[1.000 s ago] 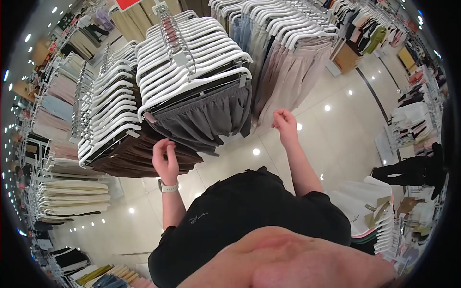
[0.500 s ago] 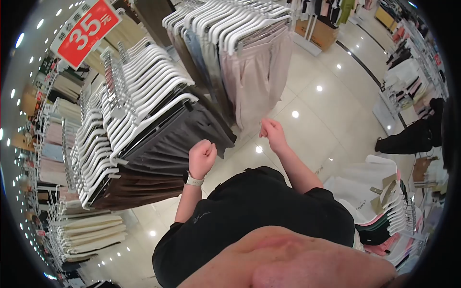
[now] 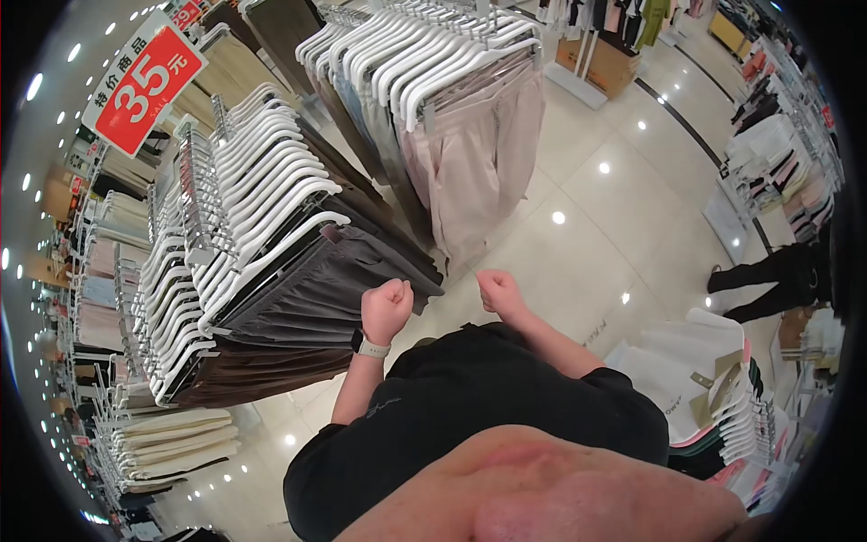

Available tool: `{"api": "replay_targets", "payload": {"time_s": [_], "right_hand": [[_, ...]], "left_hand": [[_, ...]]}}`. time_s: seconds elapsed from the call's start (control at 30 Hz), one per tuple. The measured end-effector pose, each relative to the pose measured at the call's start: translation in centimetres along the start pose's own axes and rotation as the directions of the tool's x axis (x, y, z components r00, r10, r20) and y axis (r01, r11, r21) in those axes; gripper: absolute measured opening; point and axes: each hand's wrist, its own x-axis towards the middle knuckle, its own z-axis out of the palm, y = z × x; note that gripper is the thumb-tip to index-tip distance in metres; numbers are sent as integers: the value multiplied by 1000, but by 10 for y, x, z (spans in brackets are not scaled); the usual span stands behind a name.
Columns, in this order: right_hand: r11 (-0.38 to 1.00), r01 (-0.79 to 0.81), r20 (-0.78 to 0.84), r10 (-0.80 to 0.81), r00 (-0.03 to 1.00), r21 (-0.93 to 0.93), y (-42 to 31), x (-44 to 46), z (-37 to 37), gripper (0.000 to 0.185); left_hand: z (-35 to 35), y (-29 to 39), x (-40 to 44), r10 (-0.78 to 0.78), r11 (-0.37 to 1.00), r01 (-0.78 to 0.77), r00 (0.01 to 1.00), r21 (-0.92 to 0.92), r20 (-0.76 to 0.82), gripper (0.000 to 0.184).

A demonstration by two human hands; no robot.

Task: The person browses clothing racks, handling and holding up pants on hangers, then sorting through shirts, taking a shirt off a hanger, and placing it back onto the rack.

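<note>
Across the upper middle, pale pink trousers (image 3: 483, 163) hang, and left of them white hangers (image 3: 312, 219) carry a dark grey garment (image 3: 307, 285) above brown garments (image 3: 262, 375); a red price sign (image 3: 144, 86) shows at upper left. Glossy tiled floor (image 3: 569, 262) spreads beyond, a dark-clothed person (image 3: 795, 275) near the right edge. Both hands curl into fists, nothing visible inside: the left hand (image 3: 386, 312) overlaps the dark grey garment, contact unclear. Since the earlier frame, the right hand (image 3: 499, 294) has dropped closer to it
</note>
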Motion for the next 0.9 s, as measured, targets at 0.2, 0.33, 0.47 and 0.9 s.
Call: {"api": "replay_targets", "payload": {"time_s": [0.2,0.33,0.47,0.9], "right_hand": [[969,224,27,-223,975,-106,-7,27,17,30],[991,122,104,-117,988,-48,-14,30,46,36],[986,141,162,-125,979,-87,-15,36,81,31],[959,160,341,-73,937,-235,-16,53,181,20]], "left_hand": [[-29,-16,-12,-106,994,105,993,-20,-49,6],[-59,-25,-18,-13,998,14,1000,-55,17,33],[-84,-46,-21,150,989,-150,986,5,-74,32],[-115,-77,-60,-379,797,271,920,-539,-97,16]]}}
